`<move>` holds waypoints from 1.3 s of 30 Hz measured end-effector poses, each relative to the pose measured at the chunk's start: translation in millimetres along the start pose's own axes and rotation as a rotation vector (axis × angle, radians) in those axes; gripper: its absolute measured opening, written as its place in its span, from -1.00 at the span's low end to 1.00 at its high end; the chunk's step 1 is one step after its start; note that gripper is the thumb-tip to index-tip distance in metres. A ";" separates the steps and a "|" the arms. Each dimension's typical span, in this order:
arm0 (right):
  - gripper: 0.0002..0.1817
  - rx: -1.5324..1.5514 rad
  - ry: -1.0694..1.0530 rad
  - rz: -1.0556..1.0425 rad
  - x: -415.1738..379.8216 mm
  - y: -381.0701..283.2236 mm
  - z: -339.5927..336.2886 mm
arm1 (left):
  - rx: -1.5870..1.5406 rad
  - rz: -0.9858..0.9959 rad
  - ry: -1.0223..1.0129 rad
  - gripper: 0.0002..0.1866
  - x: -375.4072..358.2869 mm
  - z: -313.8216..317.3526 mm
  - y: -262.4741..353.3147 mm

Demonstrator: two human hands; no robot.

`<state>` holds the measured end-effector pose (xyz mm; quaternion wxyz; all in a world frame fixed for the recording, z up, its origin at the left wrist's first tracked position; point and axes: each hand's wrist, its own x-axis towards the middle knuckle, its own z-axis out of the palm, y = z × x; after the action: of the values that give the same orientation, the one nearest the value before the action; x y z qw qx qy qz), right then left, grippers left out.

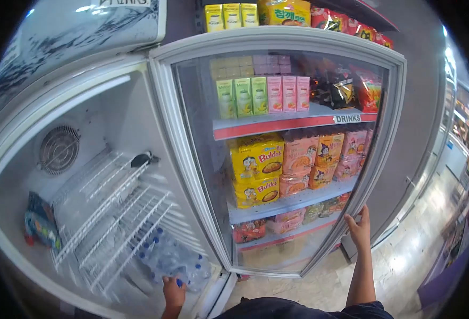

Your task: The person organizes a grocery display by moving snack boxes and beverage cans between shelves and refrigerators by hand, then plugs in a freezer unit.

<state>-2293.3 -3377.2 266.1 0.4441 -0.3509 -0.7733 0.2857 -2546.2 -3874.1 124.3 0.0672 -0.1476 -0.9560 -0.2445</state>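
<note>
L hand (pixel 173 293) is low in the open fridge (pixel 131 114), right by the clear bottles (pixel 162 252) w/ blue caps, below the wire racks (pixel 107 214); R hand (pixel 358 229) is on the outer edge of the glass door (pixel 166 95). L grip looks curled at one blue cap (pixel 179 283), but can't tell if it's pinching, bc the btl under it is hidden. R grip has thumb & fingers part spread at the door's frame; can't tell how tight. Step in hand, imo: handling a btl w/ the door held open. Next move prob. calls for a sure hold nr the cap, clearance from the rack wires, & a steady door.
</note>
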 end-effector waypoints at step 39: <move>-0.29 0.747 -1.060 -0.100 -436.7 -220.0 -27.4 | -0.876 0.772 -0.667 -0.42 -222.4 -256.4 70.9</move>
<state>-2175.5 -3851.4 231.7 0.1072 0.0522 -0.7516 0.6488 -2298.7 -3995.1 334.8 -0.2154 -0.5601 -0.6167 -0.5095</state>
